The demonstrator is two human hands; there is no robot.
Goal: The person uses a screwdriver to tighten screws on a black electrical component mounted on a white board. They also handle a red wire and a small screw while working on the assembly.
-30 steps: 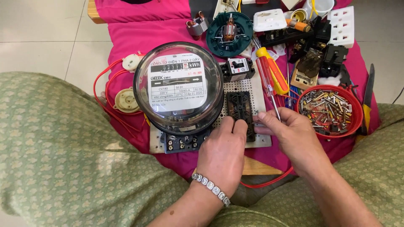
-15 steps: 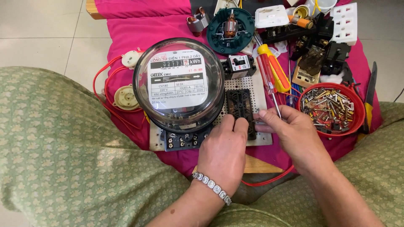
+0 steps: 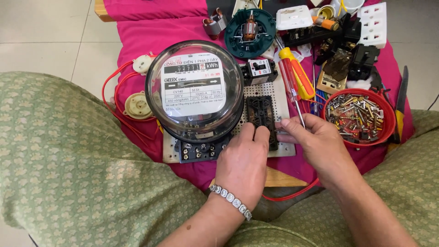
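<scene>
Head view: the left hand [image 3: 242,167] is pressing its fingertips on a black switch block [image 3: 261,120] lying on a white perforated board [image 3: 283,98], while the right hand [image 3: 315,146] is grasping a red-handled screwdriver [image 3: 292,84]. An electricity meter [image 3: 194,89] is crowding the left edge; a red bowl of screws [image 3: 359,118] is sitting near right.

The cloth [image 3: 151,36] is bright pink. The screwdriver [image 3: 292,75] is red and yellow. The bowl [image 3: 379,98] is red. The trousers [image 3: 68,160] are green with little pale flowers.
</scene>
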